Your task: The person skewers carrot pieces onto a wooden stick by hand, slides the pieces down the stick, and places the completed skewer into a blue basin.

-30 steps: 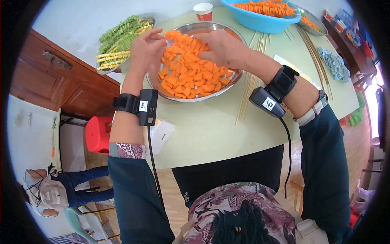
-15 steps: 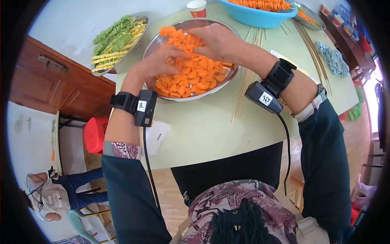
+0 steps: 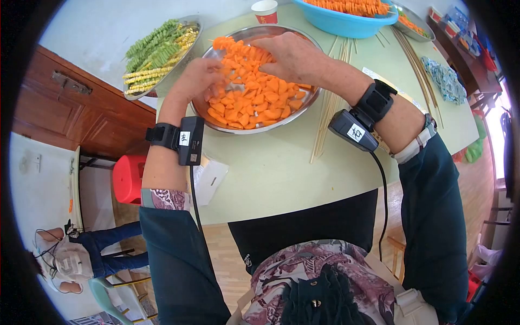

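A wide metal bowl (image 3: 265, 129) holds many orange carrot pieces (image 3: 262, 100). Across its upper part runs a row of carrot pieces threaded together (image 3: 238, 51), with a thin tip showing at the left end. My right hand (image 3: 287, 54) is closed at the right end of this row; its fingertips are partly hidden. Over the bowl's left side is my left hand (image 3: 203, 78), its fingers bent and blurred near the carrots, so what they hold cannot be made out.
Left stands a metal tray (image 3: 181, 62) of green and yellow skewers. Behind are a paper cup (image 3: 265, 12) and a blue basin (image 3: 346, 23) of carrot skewers. Bare sticks (image 3: 325, 119) lie right of the bowl. A red stool (image 3: 129, 179) and a person (image 3: 81, 260) are at left.
My left hand has moved left and slightly up, away from the middle of the bowl. My right hand has hardly moved at the threaded row.
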Tool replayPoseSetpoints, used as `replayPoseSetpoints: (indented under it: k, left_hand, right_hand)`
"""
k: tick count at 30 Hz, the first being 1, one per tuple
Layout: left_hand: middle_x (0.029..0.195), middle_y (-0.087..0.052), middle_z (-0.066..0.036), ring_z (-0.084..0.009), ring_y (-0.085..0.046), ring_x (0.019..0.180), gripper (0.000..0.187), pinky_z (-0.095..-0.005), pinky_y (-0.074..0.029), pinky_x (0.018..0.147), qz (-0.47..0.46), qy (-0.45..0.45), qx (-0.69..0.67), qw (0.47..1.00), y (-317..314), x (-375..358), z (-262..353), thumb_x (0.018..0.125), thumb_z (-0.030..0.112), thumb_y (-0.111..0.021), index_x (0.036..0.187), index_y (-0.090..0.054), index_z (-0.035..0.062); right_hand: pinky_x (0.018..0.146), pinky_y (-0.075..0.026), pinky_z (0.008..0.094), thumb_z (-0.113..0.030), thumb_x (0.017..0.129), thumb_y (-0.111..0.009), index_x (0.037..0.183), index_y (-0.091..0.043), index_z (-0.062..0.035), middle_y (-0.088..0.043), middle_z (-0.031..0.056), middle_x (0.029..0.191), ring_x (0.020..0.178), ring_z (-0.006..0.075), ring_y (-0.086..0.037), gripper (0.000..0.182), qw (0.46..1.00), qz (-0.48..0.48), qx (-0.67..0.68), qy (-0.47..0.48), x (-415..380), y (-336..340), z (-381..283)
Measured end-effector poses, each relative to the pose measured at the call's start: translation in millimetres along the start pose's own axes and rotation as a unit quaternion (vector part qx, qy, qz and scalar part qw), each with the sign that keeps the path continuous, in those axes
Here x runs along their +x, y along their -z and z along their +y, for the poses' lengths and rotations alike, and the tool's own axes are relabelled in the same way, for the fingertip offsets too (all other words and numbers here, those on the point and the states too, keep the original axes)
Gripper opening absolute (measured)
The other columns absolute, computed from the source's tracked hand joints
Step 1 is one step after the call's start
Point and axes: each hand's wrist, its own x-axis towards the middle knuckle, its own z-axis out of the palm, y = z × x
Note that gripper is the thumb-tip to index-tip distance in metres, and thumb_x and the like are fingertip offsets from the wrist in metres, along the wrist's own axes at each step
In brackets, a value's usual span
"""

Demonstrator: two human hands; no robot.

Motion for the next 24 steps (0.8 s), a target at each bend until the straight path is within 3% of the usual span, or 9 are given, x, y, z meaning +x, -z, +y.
replayPoseSetpoints:
  k: [6, 9, 11, 19, 21, 24]
  left_hand:
    - [0.073, -0.065, -0.008, -0.0099, -0.060, 0.053, 0.028, -0.0209, -0.045, 0.042, 0.059, 0.011, -0.066, 0.996, 2, -5, 6, 0.086, 0.017, -0.055, 0.105, -0.057, -0.0037]
    - [0.073, -0.064, -0.009, -0.0104, -0.060, 0.052, 0.028, -0.0208, -0.046, 0.044, 0.096, -0.012, -0.085, 0.992, 2, -1, 3, 0.086, 0.021, -0.057, 0.100, -0.059, -0.0031]
    - [0.073, -0.064, -0.009, -0.0109, -0.059, 0.051, 0.027, -0.0207, -0.047, 0.045, 0.081, 0.036, -0.090, 0.992, 7, 1, 1, 0.086, 0.023, -0.059, 0.094, -0.060, -0.0019]
    - [0.068, -0.062, -0.008, -0.0117, -0.057, 0.049, 0.021, -0.0213, -0.047, 0.045, 0.123, -0.016, -0.215, 0.969, 14, 1, -5, 0.085, 0.016, -0.060, 0.091, -0.060, -0.0038]
    - [0.068, -0.061, -0.008, -0.0119, -0.057, 0.050, 0.019, -0.0215, -0.048, 0.044, 0.117, -0.021, -0.220, 0.968, 15, 3, -6, 0.085, 0.013, -0.060, 0.091, -0.060, -0.0046]
    - [0.070, -0.061, -0.008, -0.0121, -0.058, 0.052, 0.018, -0.0222, -0.049, 0.046, 0.116, -0.027, -0.201, 0.972, 14, 5, -9, 0.085, 0.010, -0.059, 0.094, -0.059, -0.0053]
  right_hand:
    - [0.084, -0.047, 0.0389, -0.017, 0.076, -0.059, 0.116, -0.053, -0.0014, -0.061, 0.0197, 0.100, 0.094, 0.0313, -0.059, 0.043, 1.000, -0.013, 0.006, -0.008, -2, 4, -4]
    - [0.085, -0.047, 0.0387, -0.017, 0.077, -0.060, 0.116, -0.053, -0.0011, -0.061, 0.0195, 0.101, 0.095, 0.0308, -0.059, 0.043, 0.999, -0.022, 0.017, -0.015, -2, 4, -4]
    - [0.085, -0.047, 0.0387, -0.017, 0.077, -0.060, 0.115, -0.053, -0.0011, -0.061, 0.0194, 0.101, 0.095, 0.0308, -0.059, 0.042, 1.000, -0.011, 0.014, -0.004, -2, 1, -2]
    - [0.084, -0.047, 0.0394, -0.018, 0.076, -0.059, 0.116, -0.053, -0.0009, -0.061, 0.0196, 0.101, 0.095, 0.0312, -0.059, 0.044, 1.000, -0.008, 0.020, 0.004, -2, 3, -5]
    - [0.073, -0.051, 0.0364, -0.016, 0.077, -0.062, 0.120, -0.050, -0.0078, -0.063, 0.0182, 0.087, 0.077, 0.0290, -0.062, 0.046, 0.998, 0.039, 0.011, 0.038, -2, -3, -1]
    - [0.073, -0.051, 0.0361, -0.016, 0.077, -0.062, 0.120, -0.050, -0.0075, -0.063, 0.0183, 0.089, 0.077, 0.0287, -0.062, 0.045, 0.999, 0.030, 0.011, 0.034, -1, -3, 0]
